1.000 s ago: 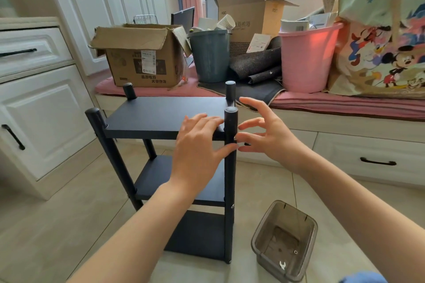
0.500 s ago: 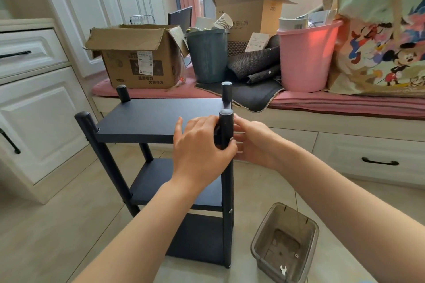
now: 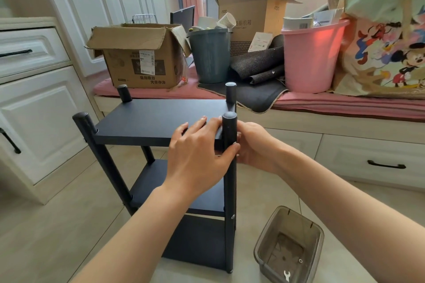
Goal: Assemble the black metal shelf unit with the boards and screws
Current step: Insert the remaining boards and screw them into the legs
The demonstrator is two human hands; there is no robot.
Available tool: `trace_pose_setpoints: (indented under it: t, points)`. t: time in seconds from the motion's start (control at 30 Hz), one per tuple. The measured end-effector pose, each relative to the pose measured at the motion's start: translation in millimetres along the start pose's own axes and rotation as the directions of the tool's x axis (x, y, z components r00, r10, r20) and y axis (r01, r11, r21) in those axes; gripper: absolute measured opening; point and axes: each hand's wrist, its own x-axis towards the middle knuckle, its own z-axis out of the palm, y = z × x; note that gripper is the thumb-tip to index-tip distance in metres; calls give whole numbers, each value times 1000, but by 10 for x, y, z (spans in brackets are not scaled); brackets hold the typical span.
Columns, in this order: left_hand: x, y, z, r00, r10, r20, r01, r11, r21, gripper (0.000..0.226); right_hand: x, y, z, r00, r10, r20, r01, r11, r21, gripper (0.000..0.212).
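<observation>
The black shelf unit stands upright on the floor with three boards between its posts; its top board [image 3: 149,122] lies level. My left hand [image 3: 197,151] lies with its fingers on the top board's near right corner and its thumb hooked across the front right post [image 3: 230,190]. From the other side my right hand [image 3: 257,145] curls against the same post at the height of the top board, its fingertips hidden behind the post. Lower on this post a screw head [image 3: 232,216] shows.
A clear plastic container [image 3: 315,236] sits on the floor to the right with a small wrench [image 3: 286,274] and a nut [image 3: 300,260] inside. Behind the shelf a window bench holds a cardboard box [image 3: 138,57], a grey bin [image 3: 210,57] and a pink bucket [image 3: 310,57]. White cabinets [image 3: 34,110] stand left.
My right hand, spread open beside the post a second ago, has closed in against it. My left hand has slid a little further onto the board with its thumb on the post.
</observation>
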Motion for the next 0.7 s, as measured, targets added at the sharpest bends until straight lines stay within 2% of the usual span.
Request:
trace_pose_setpoints:
  t: [0.1,0.2,0.33,0.4,0.5,0.7]
  points:
    - [-25,23,39,1000,28,7,-28,998,56,62,-8,-10,5,1000,-4,-4,4,1000,-6,33]
    - [-24,22,76,999,43,-12,-42,998,53,60,-33,-29,-2,1000,16,5,-15,1000,-16,34]
    - [17,23,119,999,45,-30,-43,998,41,57,-122,6,-139,998,35,-52,-35,999,1,42]
    - [27,34,136,999,35,-41,-33,998,50,58,-214,59,-252,995,50,-84,-57,995,-77,39]
    - [65,63,192,998,24,-52,-21,998,66,58,-378,225,-522,988,90,-126,-116,969,-219,32]
    - [73,78,337,979,74,-191,-51,991,121,58,-575,855,-1135,951,232,-203,-274,939,-210,25]
